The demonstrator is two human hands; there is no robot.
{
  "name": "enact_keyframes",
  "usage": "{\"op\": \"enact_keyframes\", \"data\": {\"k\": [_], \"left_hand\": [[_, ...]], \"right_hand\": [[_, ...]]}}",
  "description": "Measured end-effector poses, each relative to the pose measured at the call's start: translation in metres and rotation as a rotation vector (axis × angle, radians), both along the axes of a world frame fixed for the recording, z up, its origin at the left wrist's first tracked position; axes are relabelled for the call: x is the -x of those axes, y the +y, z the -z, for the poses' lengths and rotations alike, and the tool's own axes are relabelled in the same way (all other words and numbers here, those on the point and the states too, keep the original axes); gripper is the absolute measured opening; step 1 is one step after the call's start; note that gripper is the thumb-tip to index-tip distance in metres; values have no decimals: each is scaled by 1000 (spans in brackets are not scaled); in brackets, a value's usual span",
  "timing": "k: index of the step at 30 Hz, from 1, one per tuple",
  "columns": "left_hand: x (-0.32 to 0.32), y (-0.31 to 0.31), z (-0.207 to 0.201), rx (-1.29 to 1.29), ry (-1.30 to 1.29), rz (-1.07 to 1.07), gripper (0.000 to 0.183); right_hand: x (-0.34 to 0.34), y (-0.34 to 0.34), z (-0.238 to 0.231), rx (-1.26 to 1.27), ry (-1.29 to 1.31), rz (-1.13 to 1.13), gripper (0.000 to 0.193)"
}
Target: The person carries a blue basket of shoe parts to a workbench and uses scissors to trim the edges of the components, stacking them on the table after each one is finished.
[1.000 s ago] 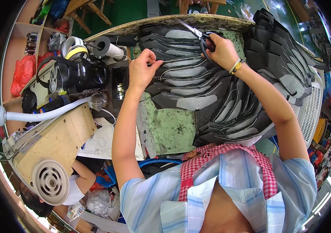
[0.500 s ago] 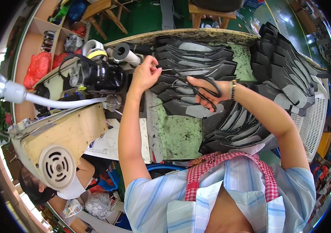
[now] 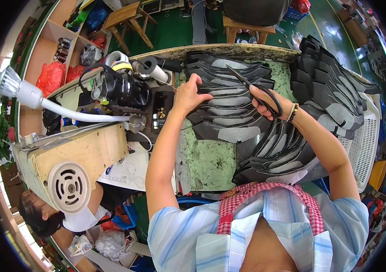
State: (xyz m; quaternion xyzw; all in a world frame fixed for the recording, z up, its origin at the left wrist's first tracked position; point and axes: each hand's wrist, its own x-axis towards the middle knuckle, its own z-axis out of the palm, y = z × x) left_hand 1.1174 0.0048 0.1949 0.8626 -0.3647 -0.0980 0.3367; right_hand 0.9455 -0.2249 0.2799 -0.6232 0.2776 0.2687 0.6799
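Observation:
My right hand (image 3: 271, 105) is wrapped round a pair of black scissors (image 3: 242, 78); its blades point up and to the left over a row of black cut pieces with grey patches (image 3: 231, 93). The blades look closed together. At the left ends of that row is my left hand (image 3: 187, 96), thumb and forefinger spread apart, with nothing visible between them. Its other fingers are partly hidden. The pieces overlap one another in a column across the green worktop (image 3: 211, 158).
To the left are a black sewing machine (image 3: 122, 88), a thread cone (image 3: 157, 72) and a bendy white lamp (image 3: 29, 93). More black pieces (image 3: 326, 86) are piled at right, by a white basket (image 3: 365, 140); another fan of pieces (image 3: 279, 152) lies nearer. A co-worker (image 3: 41, 213) is at lower left.
My left hand's pinch has opened and it has shifted right and slightly down. My right hand has moved right, and the scissors have swung from pointing left to pointing up-left.

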Motion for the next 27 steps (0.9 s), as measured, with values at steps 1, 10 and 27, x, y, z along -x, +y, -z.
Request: {"op": "enact_keyframes", "data": {"k": [1, 10, 27], "left_hand": [[-5, -2, -1, -57, 20, 16, 58], [-1, 11, -13, -69, -319, 47, 30], [124, -71, -61, 931, 823, -240, 18]], "right_hand": [[3, -5, 2, -9, 12, 20, 59], [32, -10, -8, 44, -102, 45, 53], [35, 20, -22, -87, -547, 311, 31]]}}
